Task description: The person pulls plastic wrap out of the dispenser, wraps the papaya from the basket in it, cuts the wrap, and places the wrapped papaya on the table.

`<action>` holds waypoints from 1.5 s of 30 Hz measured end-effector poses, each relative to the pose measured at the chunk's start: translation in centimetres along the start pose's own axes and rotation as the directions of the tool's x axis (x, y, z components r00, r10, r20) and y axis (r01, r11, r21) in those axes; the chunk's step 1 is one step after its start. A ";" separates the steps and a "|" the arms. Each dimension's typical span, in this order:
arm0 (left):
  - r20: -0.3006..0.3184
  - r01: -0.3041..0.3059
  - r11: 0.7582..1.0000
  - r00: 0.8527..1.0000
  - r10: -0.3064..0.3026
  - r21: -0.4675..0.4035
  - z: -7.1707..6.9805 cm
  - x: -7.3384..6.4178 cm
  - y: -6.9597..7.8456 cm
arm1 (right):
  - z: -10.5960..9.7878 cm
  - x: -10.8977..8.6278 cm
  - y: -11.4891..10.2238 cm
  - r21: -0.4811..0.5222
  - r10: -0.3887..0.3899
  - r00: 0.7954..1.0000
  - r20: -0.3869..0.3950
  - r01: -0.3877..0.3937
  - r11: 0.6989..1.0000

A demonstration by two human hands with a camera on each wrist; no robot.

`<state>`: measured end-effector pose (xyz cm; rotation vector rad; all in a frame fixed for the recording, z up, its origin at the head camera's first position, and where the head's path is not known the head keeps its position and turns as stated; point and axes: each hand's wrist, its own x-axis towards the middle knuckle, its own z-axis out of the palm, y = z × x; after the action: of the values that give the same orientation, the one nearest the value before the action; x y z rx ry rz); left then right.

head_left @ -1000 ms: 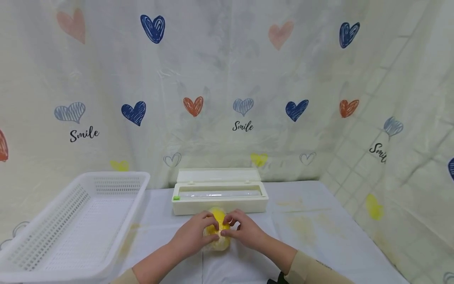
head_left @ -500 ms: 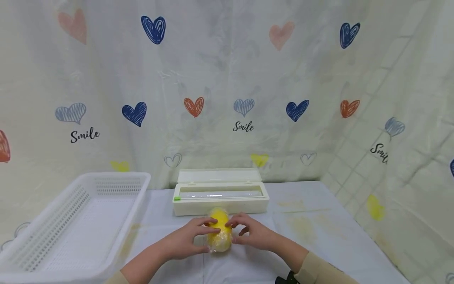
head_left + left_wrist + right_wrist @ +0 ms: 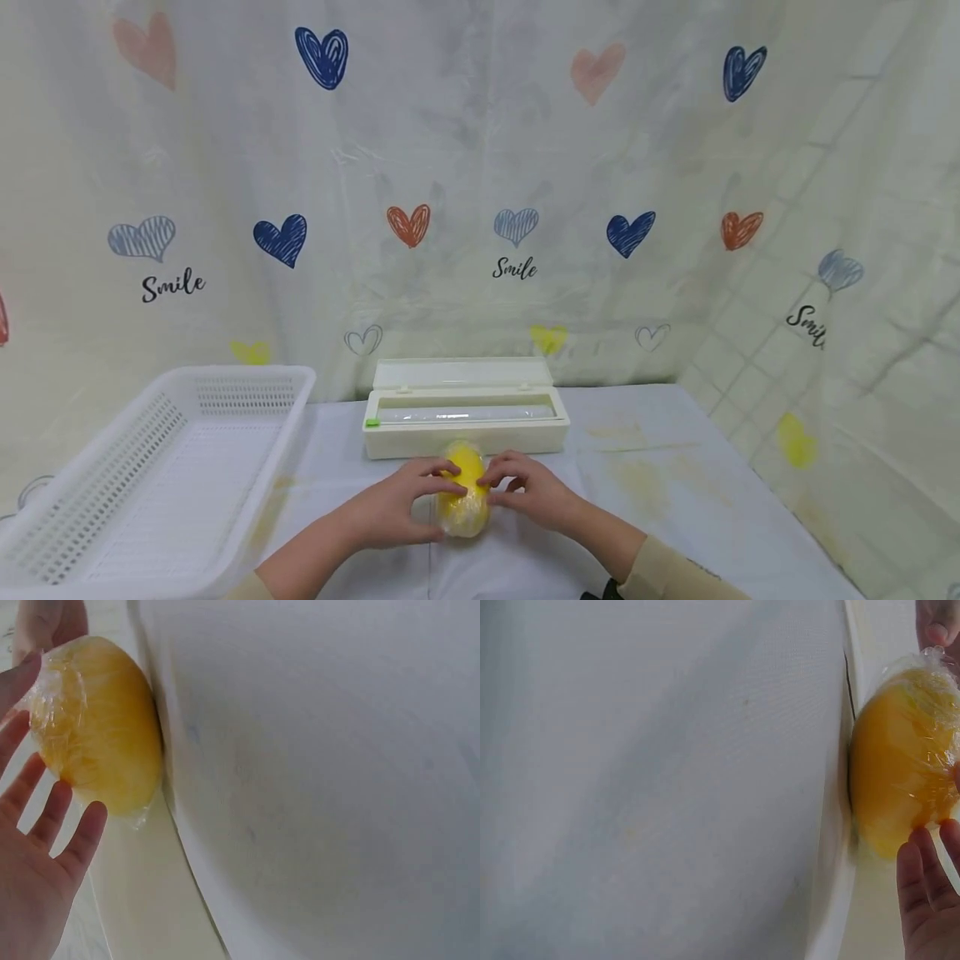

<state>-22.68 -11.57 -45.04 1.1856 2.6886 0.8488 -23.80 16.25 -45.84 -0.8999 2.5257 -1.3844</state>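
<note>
A yellow oval fruit (image 3: 467,515), wrapped in clear cling film, lies on the white-covered table between my hands. Its exact kind is hard to tell through the film. From the left, the fingertips of my left hand (image 3: 392,505) rest on its top and side, its thumb apart near the lower end. My right hand (image 3: 542,497) touches the opposite side with lightly bent fingers. In the left wrist view the film is bunched over the top of the fruit (image 3: 112,735). Loose film sticks out at an end of the fruit (image 3: 892,772) in the right wrist view.
Just behind the fruit stands a white cling film dispenser (image 3: 465,442), its lid (image 3: 463,372) raised and a film roll (image 3: 465,412) inside. A large white perforated basket (image 3: 258,492) sits at the left. A heart-printed curtain (image 3: 450,125) hangs behind the table.
Both hands were close together pinching at the film on top of the fruit; they have since spread apart to its sides. The fruit has hardly moved.
</note>
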 end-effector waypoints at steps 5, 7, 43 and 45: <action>-0.027 0.052 0.998 0.998 -0.054 -0.044 -0.2 0.6 0.4 | 0.0 0.3 -0.3 -0.021 -0.012 1.000 -0.011 0.012 1.000; -0.037 0.085 0.993 0.995 -0.088 -0.080 -0.4 1.0 0.4 | 0.0 0.4 -0.4 -0.024 0.001 1.000 -0.017 -0.001 1.000; -0.133 0.187 0.982 0.973 -0.189 -0.026 0.9 1.8 1.5 | 1.7 1.1 -2.1 -0.118 0.025 0.997 -0.073 -0.034 0.992; -0.142 0.188 0.982 0.971 -0.190 -0.024 0.9 1.6 1.7 | 1.4 1.0 -2.1 -0.133 0.023 0.998 -0.066 -0.032 0.991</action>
<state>-22.41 -9.16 -44.71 0.8780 2.8490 0.9507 -23.18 13.78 -44.81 -0.8521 2.6960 -1.2683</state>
